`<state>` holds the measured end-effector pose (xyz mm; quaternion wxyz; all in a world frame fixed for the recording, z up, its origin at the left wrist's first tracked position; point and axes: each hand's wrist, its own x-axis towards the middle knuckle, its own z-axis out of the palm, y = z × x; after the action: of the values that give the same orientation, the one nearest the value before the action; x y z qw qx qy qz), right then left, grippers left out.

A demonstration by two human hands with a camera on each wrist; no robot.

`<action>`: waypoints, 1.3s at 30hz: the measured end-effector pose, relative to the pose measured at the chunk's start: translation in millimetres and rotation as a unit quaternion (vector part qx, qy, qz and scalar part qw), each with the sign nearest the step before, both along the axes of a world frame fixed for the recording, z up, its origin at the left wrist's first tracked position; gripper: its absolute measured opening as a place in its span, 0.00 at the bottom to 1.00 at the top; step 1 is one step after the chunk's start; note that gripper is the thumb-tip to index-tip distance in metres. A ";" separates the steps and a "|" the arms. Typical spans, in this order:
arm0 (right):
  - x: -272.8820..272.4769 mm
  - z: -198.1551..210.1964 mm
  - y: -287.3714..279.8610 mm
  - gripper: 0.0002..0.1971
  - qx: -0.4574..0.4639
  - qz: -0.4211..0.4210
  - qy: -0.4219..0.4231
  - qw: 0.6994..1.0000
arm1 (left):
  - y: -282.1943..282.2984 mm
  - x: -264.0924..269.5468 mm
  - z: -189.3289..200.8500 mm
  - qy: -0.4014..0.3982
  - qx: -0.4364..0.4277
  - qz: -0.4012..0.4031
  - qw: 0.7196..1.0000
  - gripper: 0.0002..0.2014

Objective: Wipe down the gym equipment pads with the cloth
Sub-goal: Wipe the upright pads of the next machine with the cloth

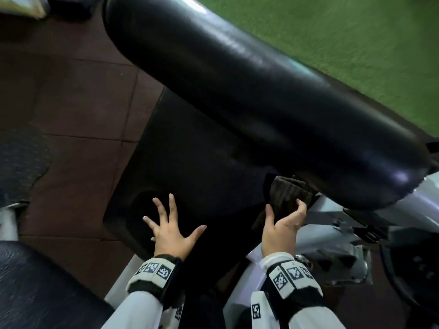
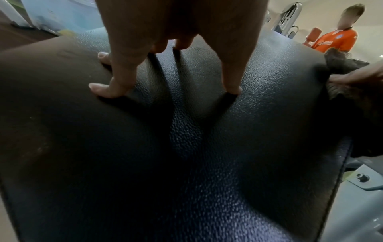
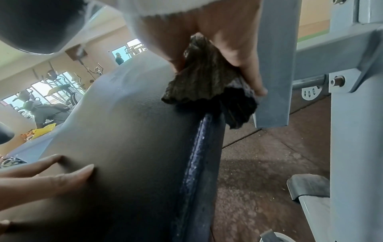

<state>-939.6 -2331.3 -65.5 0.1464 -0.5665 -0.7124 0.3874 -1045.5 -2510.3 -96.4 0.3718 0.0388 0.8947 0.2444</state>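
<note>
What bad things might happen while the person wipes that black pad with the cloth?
The right hand holds the cloth at the pad's edge, right beside a grey metal bar. The fingers might scrape or get pinched against it.

The cloth is bunched and part of it hangs off the edge, so it may miss spots or slip loose.

The left hand leans on the pad with spread fingers; on a damp surface it might slide.

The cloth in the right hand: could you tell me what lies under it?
The cloth drapes over the flat pad's edge, gripped by the right hand. The pad surface beneath it is covered from view.
</note>
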 end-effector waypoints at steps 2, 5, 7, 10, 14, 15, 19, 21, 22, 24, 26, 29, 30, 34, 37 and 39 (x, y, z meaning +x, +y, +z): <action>4.7 -2.2 1.3 0.28 -0.008 -0.013 0.022 1.000 | 0.7 -0.1 0.2 0.002 -0.001 0.002 1.000 0.55; 16.9 -3.0 -4.2 0.26 -0.054 -0.037 0.032 0.997 | 1.6 0.4 0.9 0.006 -0.002 0.005 1.000 0.55; 23.2 -3.8 -9.1 0.28 -0.092 -0.051 0.031 0.994 | 1.2 0.5 0.5 0.004 -0.004 0.004 1.000 0.55; 23.6 -1.0 -10.8 0.28 -0.149 -0.087 0.047 0.984 | 0.9 0.2 -0.8 0.006 -0.003 0.004 1.000 0.55; 13.2 4.1 14.0 0.29 -0.189 -0.107 0.054 0.975 | 0.7 0.2 -2.0 0.014 -0.004 0.003 1.000 0.55; 11.6 4.0 22.2 0.29 -0.188 -0.106 0.049 0.975 | 0.7 0.8 -2.3 0.015 -0.003 0.003 1.000 0.55; 10.2 0.1 33.0 0.29 -0.183 -0.114 0.045 0.975 | 0.1 1.4 -4.0 0.018 -0.002 0.004 1.000 0.55; 13.5 -6.7 24.1 0.29 -0.191 -0.115 0.036 0.974 | 0.3 0.9 -5.7 0.019 0.003 0.005 1.000 0.55; 17.1 -10.8 16.2 0.29 -0.198 -0.114 0.032 0.973 | 0.7 1.0 -5.8 0.020 0.005 0.005 1.000 0.55; 26.7 -19.9 -7.2 0.29 -0.220 -0.099 0.026 0.970 | 1.1 1.6 -6.5 0.027 0.001 0.003 1.000 0.55; 37.6 -27.6 -37.2 0.29 -0.249 -0.071 0.014 0.966 | 1.1 2.0 -6.6 0.030 -0.001 0.004 1.000 0.55; 49.2 -33.9 -70.7 0.32 -0.308 -0.047 0.005 0.950 | 1.4 1.9 -6.3 0.033 -0.005 0.003 0.999 0.55; 49.6 -34.6 -71.7 0.32 -0.325 -0.048 0.006 0.944 | 1.3 1.8 -6.3 0.033 -0.006 0.002 0.999 0.55; 41.3 -36.7 -33.7 0.30 -0.283 -0.068 0.040 0.956 | 1.5 3.1 -6.1 0.037 -0.008 0.007 0.999 0.56; 30.5 -27.9 11.1 0.30 -0.224 -0.101 0.082 0.966 | 2.5 3.7 -6.1 0.038 -0.007 0.010 0.999 0.56; 25.9 -21.0 22.4 0.30 -0.226 -0.097 0.091 0.965 | 3.3 4.0 -5.5 0.039 -0.009 0.010 0.999 0.56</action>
<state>-913.7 -2308.9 -86.5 0.1161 -0.6135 -0.5319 0.5720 -1041.6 -2507.0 -101.9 0.3343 0.0358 0.9111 0.2385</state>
